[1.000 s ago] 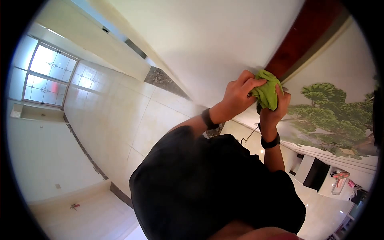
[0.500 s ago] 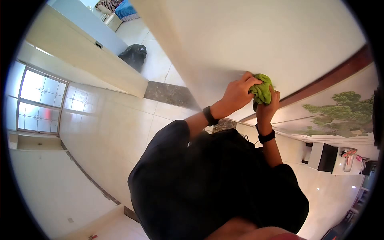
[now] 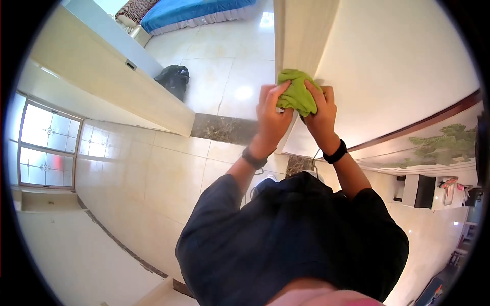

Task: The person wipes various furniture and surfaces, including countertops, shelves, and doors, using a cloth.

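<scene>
A crumpled green cloth [image 3: 298, 94] is held between both my hands in front of the pale door frame [image 3: 301, 35]. My left hand [image 3: 273, 115] grips its left side, with the thumb and fingers closed on the fabric. On the opposite side, my right hand [image 3: 322, 113] is closed on the cloth too, fingers over its upper right. Whether the cloth touches the frame behind it I cannot tell. Dark bands circle both wrists.
Left of the frame, a doorway with a dark stone threshold [image 3: 224, 128] opens onto a tiled room with a blue-covered bed [image 3: 194, 13]. A black plastic bag [image 3: 174, 80] lies by the other jamb. A white wall [image 3: 398, 66] with brown trim stands at right.
Both hands and the cloth have moved left, from the white wall to the door frame. The view has shifted, showing more of the bed and the room beyond.
</scene>
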The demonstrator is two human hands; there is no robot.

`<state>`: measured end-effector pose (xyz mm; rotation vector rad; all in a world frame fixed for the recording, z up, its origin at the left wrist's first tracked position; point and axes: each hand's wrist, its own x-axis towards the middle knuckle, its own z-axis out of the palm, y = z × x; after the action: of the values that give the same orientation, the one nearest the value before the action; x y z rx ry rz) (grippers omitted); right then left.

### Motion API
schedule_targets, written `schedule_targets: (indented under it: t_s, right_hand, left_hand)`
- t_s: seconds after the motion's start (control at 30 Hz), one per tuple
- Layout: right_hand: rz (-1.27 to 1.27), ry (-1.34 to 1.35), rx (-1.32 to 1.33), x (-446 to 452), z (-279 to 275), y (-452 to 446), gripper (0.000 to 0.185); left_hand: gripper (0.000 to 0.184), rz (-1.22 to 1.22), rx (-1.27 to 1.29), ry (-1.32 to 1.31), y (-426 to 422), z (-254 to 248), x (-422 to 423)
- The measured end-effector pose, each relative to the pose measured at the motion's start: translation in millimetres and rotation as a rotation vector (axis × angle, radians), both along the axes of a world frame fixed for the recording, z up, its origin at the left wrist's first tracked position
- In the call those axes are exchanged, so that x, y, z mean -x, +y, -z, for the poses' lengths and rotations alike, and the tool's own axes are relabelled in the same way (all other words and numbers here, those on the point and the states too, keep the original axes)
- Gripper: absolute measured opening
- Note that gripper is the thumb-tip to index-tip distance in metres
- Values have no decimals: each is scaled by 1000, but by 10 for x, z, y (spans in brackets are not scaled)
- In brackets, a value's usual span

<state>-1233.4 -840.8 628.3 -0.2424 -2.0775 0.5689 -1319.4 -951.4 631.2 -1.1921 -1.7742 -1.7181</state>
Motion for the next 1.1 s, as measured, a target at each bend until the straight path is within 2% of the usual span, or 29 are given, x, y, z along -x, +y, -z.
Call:
schedule_targets:
  t_s: [0.17, 0.27, 0.4, 0.47, 0.57, 0.63, 0.77, 0.9, 0.97, 1.0, 1.1]
  right_hand:
    - [29, -67, 62, -62, 519, -54, 67]
    - [25, -139, 83, -128, 503, -51, 66]
    - [9, -75, 8, 16, -63, -105, 58]
    - [33, -113, -8, 71, -428, -189, 56]
    - [41, -119, -20, 133, -730, -338, 56]
    - [72, -160, 38, 116, -628, -367, 55]
    - [108, -210, 47, 68, -290, -348, 54]
    - [60, -241, 141, 48, 64, -383, 52]
    - [38, -215, 112, 82, 264, -373, 52]
    - [-1, -236, 111, 86, 367, -340, 52]
    - [-36, -212, 90, 127, 643, -235, 47]
  left_hand:
    - [48, 24, 75, -47, -62, 480, 18]
    - [47, 82, 97, -91, -82, 529, 41]
    - [53, 62, -45, 38, -70, 136, 178]
    - [56, 62, -102, 19, -57, -90, 287]
    - [57, 123, -123, -38, -87, -130, 381]
    - [55, 180, -104, -104, -131, -166, 388]
    - [51, 193, -105, -92, -113, 240, 440]
    - [46, 228, -21, -206, -257, 488, 364]
    - [44, 251, 48, -248, -318, 635, 381]
    - [44, 214, 57, -170, -318, 709, 404]
    - [40, 225, 123, -278, -329, 807, 404]
